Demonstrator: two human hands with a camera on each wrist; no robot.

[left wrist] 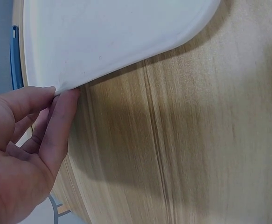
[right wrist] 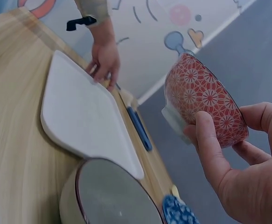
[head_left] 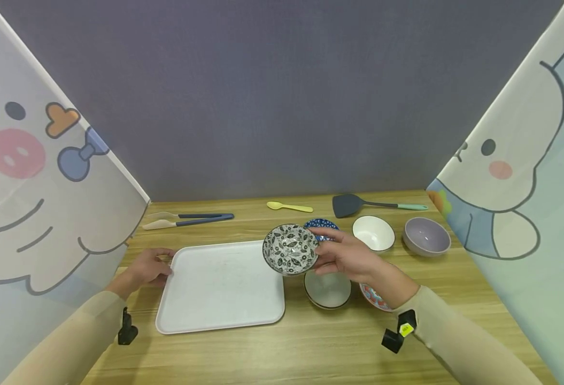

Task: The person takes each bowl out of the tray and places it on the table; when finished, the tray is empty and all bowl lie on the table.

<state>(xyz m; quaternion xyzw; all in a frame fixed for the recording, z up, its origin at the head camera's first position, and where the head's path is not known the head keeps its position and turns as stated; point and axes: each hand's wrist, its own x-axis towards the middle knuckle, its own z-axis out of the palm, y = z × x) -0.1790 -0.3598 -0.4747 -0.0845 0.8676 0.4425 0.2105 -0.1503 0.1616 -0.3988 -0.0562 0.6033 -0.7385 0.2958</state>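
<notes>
My right hand (head_left: pixel 346 256) holds a small patterned bowl (head_left: pixel 290 249) up by its rim, above the tray's right side. Black leaves on white cover its inside; in the right wrist view its outside is red with white flowers, and the bowl (right wrist: pixel 203 98) is tilted between thumb and fingers. My left hand (head_left: pixel 152 266) is at the upper left corner of the white tray (head_left: pixel 221 286), which lies flat on the table. Thumb and fingers of the left hand (left wrist: pixel 28 140) pinch the tray's rim (left wrist: pixel 126 70) in the left wrist view.
Near the right hand stand pale dark-rimmed bowls (head_left: pixel 328 289), a blue patterned bowl (head_left: pixel 321 223) and a partly hidden red patterned bowl (head_left: pixel 375 298). Farther right are a white bowl (head_left: pixel 373 233) and a purple bowl (head_left: pixel 426 236). Behind lie tongs (head_left: pixel 190 220), a yellow spoon (head_left: pixel 291 207) and a spatula (head_left: pixel 349 205).
</notes>
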